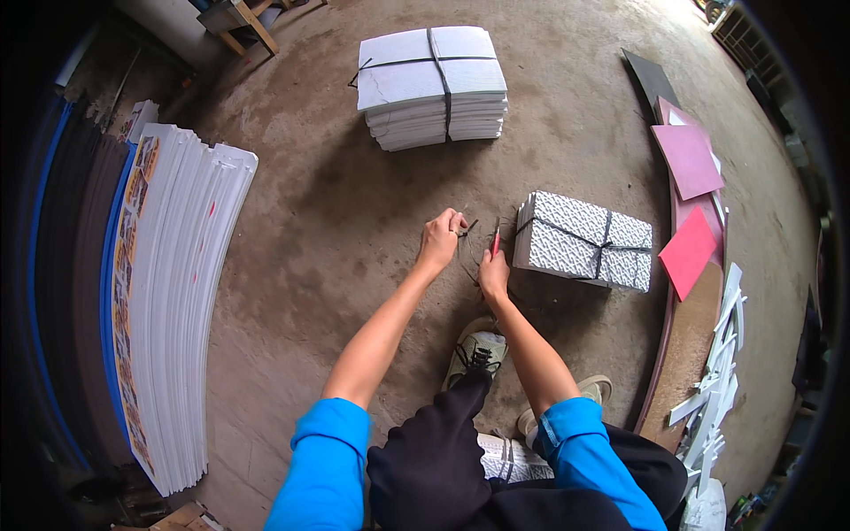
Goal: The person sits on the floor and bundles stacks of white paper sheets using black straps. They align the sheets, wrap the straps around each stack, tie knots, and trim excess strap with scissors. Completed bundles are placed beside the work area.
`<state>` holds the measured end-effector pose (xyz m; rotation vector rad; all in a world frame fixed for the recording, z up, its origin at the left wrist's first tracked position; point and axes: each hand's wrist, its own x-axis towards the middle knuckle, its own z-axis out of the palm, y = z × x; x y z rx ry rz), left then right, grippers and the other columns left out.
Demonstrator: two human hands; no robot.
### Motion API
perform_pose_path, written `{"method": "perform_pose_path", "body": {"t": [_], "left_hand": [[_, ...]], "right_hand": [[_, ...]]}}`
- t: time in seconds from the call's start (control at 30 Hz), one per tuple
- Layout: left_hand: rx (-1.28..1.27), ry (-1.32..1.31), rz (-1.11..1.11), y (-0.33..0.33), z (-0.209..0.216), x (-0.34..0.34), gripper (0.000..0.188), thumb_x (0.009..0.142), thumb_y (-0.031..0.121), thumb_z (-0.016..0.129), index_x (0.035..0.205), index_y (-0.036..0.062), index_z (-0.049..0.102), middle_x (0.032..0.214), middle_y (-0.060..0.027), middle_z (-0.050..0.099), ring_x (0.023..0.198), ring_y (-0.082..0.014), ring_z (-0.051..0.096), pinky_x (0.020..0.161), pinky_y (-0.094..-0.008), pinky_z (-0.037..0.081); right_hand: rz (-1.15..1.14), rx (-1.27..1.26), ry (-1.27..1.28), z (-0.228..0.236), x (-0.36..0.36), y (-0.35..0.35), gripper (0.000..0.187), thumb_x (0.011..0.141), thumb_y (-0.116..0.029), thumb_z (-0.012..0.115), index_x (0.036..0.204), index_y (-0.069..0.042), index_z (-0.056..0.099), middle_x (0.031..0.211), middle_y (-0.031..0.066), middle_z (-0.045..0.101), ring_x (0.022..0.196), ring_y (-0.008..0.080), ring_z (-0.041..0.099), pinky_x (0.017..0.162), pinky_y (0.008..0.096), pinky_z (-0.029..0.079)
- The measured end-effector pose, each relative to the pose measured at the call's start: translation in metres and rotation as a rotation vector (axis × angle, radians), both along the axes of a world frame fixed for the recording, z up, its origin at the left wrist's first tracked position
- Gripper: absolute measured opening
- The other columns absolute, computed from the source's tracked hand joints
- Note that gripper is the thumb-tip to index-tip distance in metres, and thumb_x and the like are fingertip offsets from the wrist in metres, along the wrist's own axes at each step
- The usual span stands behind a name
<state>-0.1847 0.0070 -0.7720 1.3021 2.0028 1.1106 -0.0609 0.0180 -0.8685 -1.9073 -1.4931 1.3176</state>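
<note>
Out in front of me, my left hand (pixel 440 241) is closed, its fingertips pinching the end of a thin dark cord (pixel 469 227). Beside it, my right hand (pixel 493 274) grips a slim red-handled tool (pixel 496 245) that points away from me; its exact kind is too small to tell. Loose strands of the cord hang between the two hands. Just right of my right hand lies a textured white bundle (pixel 580 237), tied crosswise with black cord and knotted on top. Farther off stands a larger stack of white sheets (pixel 434 88), bound the same way.
Tall white sheets (pixel 190 292) stand on edge at the left. To the right, pink sheets (pixel 689 161) and a red sheet (pixel 688 254) lie along a brown board (pixel 686 354), with white offcuts (pixel 719 380) next to it. Another tied white bundle (pixel 509 458) sits beneath me, between my legs.
</note>
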Motion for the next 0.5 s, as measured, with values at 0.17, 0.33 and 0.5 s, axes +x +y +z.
{"method": "perform_pose_path", "body": {"t": [0.17, 0.33, 0.5], "left_hand": [[-0.077, 0.089, -0.173, -0.006, 0.019, -0.023, 0.018, 0.086, 0.018, 0.051, 0.091, 0.0016, 0.056, 0.090, -0.0121, 0.060, 0.080, -0.0230, 0.058, 0.073, -0.0335, 0.044], [-0.052, 0.005, -0.415, 0.023, 0.096, 0.012, 0.023, 0.084, 0.021, 0.054, 0.101, 0.0049, 0.057, 0.101, -0.0101, 0.056, 0.089, -0.0203, 0.056, 0.079, -0.0328, 0.044], [0.099, -0.023, -0.868, 0.063, 0.157, 0.084, 0.056, 0.078, 0.031, 0.062, 0.125, 0.0085, 0.043, 0.123, -0.0132, 0.046, 0.116, -0.0248, 0.042, 0.098, -0.0367, 0.035]], "right_hand": [[-0.069, 0.081, 0.378, 0.084, 0.020, 0.031, 0.022, 0.091, -0.025, 0.043, 0.084, -0.004, 0.044, 0.057, 0.0070, 0.049, 0.046, 0.0174, 0.051, 0.045, 0.0314, 0.044], [-0.051, 0.184, 0.678, 0.217, 0.089, 0.086, 0.019, 0.093, -0.025, 0.042, 0.083, -0.010, 0.038, 0.058, 0.0012, 0.042, 0.042, 0.0115, 0.043, 0.042, 0.0274, 0.043], [-0.163, 0.268, 0.829, 0.326, 0.154, 0.097, 0.016, 0.093, -0.023, 0.040, 0.087, -0.009, 0.037, 0.058, 0.0007, 0.040, 0.043, 0.0113, 0.041, 0.047, 0.0304, 0.045]]}}
